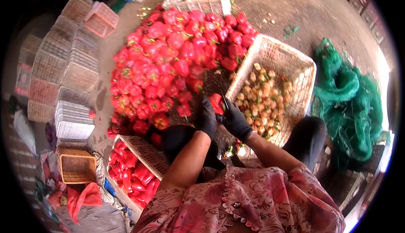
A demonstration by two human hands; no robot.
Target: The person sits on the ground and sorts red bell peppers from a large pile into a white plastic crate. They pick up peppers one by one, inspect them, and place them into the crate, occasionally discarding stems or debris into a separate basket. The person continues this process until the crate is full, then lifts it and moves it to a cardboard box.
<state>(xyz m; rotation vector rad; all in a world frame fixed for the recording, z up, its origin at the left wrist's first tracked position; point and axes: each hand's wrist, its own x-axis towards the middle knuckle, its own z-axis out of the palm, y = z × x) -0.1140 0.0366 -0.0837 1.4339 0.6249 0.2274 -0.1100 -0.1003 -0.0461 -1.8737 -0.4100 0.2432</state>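
Observation:
Both my hands are in dark gloves, close together in front of my knees. My left hand (207, 119) is closed against a red bell pepper (216, 103); its fingers partly hide the grip. A knife (224, 100) points up out of my right hand (235, 119), its thin blade beside the pepper and its handle hidden in the fist. Just right of the hands, a plastic crate (286, 49) holds many cut pepper cores (262, 93). Ahead and to the left spreads a large heap of red bell peppers (164, 55).
A crate (142, 149) by my left leg holds red peppers with their cores cut out. Another crate (202, 3) with cores stands behind the heap. Stacked crates (52, 55) line the left side. Green netting (351, 106) lies at the right. A few scraps (235, 149) lie between my legs.

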